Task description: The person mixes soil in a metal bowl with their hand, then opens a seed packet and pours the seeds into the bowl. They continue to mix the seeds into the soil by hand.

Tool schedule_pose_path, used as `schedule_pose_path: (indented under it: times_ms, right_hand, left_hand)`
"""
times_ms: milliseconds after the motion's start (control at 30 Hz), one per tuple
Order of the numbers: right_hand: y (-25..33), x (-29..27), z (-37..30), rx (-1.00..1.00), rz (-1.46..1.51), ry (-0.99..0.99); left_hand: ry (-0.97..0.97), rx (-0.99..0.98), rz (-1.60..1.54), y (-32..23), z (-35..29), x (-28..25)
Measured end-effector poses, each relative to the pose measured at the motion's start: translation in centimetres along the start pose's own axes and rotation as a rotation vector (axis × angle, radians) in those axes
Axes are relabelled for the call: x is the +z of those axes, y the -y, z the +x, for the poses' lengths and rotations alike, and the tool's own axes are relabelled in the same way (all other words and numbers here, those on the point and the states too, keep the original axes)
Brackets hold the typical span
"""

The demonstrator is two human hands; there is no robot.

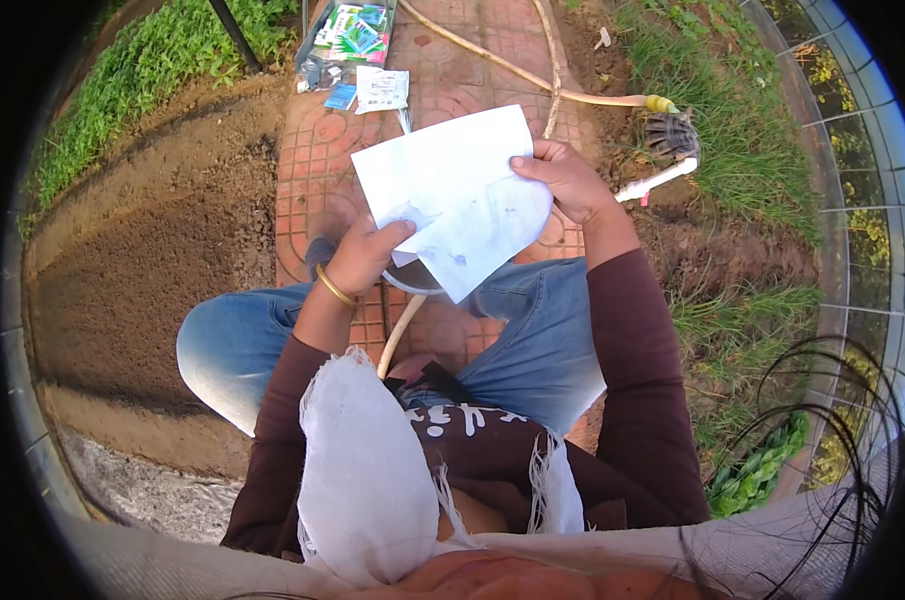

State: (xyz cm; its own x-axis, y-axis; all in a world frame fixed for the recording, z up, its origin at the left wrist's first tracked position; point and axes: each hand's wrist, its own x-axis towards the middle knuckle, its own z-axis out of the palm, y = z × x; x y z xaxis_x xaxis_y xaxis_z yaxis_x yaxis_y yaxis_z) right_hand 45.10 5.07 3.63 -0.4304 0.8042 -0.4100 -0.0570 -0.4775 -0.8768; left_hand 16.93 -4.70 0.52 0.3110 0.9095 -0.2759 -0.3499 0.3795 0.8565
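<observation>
My left hand [364, 252] and my right hand [569, 183] hold a white sheet of paper [452, 160] between them, above the tiled path in front of my crossed legs. The left thumb presses on its lower left part, and the right thumb lies on its right edge. The paper looks folded or doubled, with a greyish lower part bearing a few small dark marks. Under it shows the curved rim of a round, pale vessel [409, 285]; the paper hides the rest. Both hands are closed on the paper.
Ahead on the red tiled path [312, 150] stands a tray [308, 45] with colourful packets. A white packet [382, 90] and a blue packet [340, 97] lie by it. A hose [492, 60] crosses the path. Bare soil [142, 240] borders the left; a grey glove [669, 135] rests right.
</observation>
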Motion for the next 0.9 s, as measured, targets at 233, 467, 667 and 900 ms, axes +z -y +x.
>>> schedule_pose_path:
  times_ms: [233,467,667,900]
  right_hand:
    - [0.7,1.0,-0.3,0.001,0.049,-0.081]
    - [1.1,0.8,-0.3,-0.104,0.020,-0.089]
    - [1.2,0.8,-0.6,-0.190,0.027,-0.157]
    - [0.8,0.3,0.0,-0.289,-0.064,-0.210]
  left_hand:
    - [-0.003,-0.004,0.089,0.3,0.2,-0.4]
    - [0.055,0.017,0.117,1.0,0.4,-0.7]
    - [0.051,0.066,0.055,1.0,0.6,-0.1]
    - [-0.028,0.038,-0.163,0.4,1.0,0.6]
